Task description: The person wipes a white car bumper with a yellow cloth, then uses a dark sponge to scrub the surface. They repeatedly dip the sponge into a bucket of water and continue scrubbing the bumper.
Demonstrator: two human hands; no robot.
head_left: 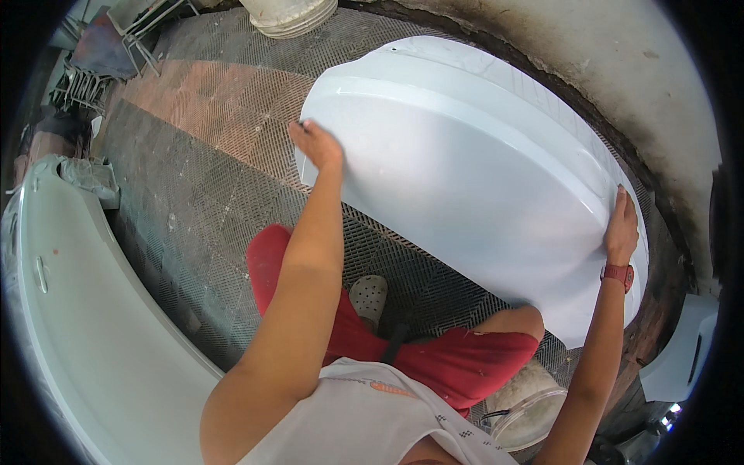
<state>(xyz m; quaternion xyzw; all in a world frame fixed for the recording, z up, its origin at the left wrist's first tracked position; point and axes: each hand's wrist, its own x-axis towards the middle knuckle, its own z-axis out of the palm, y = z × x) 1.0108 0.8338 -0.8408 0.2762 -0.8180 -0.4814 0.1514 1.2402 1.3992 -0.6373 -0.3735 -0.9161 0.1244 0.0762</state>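
A large glossy white car body panel (pixel 465 178) with a raised curved ridge lies in front of me, slanting from the upper left to the right. My left hand (pixel 316 145) is closed at its left end, with the thumb side up and a small dark spot by the fingertips that I cannot make out. At the opposite end, my right hand (pixel 621 229) grips the right edge, thumb pointing away from me. The fingers' undersides are hidden there. A red watch (pixel 618 273) is on my right wrist.
Another long pale panel (pixel 85 294) curves along my left. A whitish bucket (pixel 291 15) stands at the top, and a second bucket (pixel 527 407) is beside my right knee. A stained wall (pixel 620 70) rises behind the panel. Stools (pixel 139 46) are at the far left.
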